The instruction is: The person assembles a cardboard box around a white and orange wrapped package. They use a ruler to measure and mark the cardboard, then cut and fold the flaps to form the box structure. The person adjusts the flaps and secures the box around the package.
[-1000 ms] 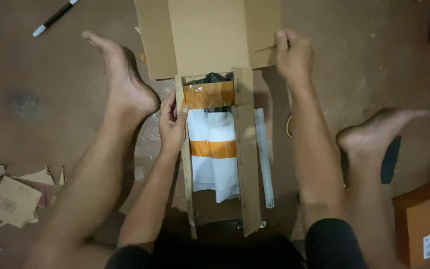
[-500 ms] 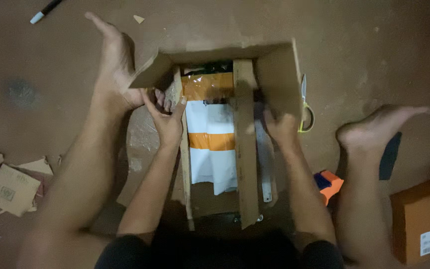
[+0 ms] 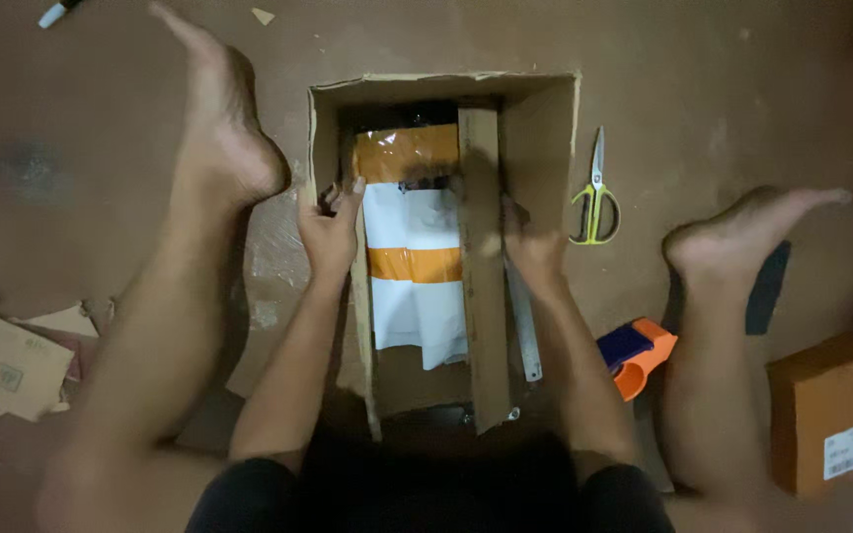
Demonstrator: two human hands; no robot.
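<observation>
Cardboard box (image 3: 535, 128) lies lengthwise between both hands.

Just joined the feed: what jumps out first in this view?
An open cardboard box sits mid-floor between the person's bare legs, with a white and orange parcel inside. The left hand grips the box's left wall, and the right hand presses its right side. Yellow-handled scissors lie just right of the box, an orange and blue tape dispenser below them.

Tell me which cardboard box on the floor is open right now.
The big cardboard box between both hands is open, showing a white and orange parcel. The small orange box at far right is closed.
</observation>
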